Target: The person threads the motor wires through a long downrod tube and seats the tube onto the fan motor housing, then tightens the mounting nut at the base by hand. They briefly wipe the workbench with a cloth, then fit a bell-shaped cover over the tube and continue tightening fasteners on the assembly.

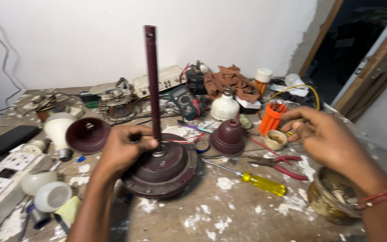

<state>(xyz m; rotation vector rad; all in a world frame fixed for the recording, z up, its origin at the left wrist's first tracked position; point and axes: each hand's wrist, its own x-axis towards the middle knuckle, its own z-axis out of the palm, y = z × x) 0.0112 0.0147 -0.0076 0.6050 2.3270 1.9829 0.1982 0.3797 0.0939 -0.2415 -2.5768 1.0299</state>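
A maroon ceiling-fan motor housing (164, 172) lies flat on the paint-spattered workbench, with its maroon down rod (152, 80) standing upright from the middle. My left hand (124, 150) grips the foot of the rod where red and white wires come out. My right hand (323, 136) hovers above the right side of the bench with bent, parted fingers and holds nothing; it is nearest a small round tape roll (275, 140). Two maroon canopy cups (87, 134) (228, 136) sit either side of the motor.
A yellow-handled screwdriver (256, 180) and red pliers (278, 163) lie right of the motor. A rusty tin (332, 197) sits under my right wrist. Bulbs (58, 130), a socket strip (1, 179), a multimeter (184, 101), an orange holder (272, 117) and a brown rag (231, 80) crowd the bench.
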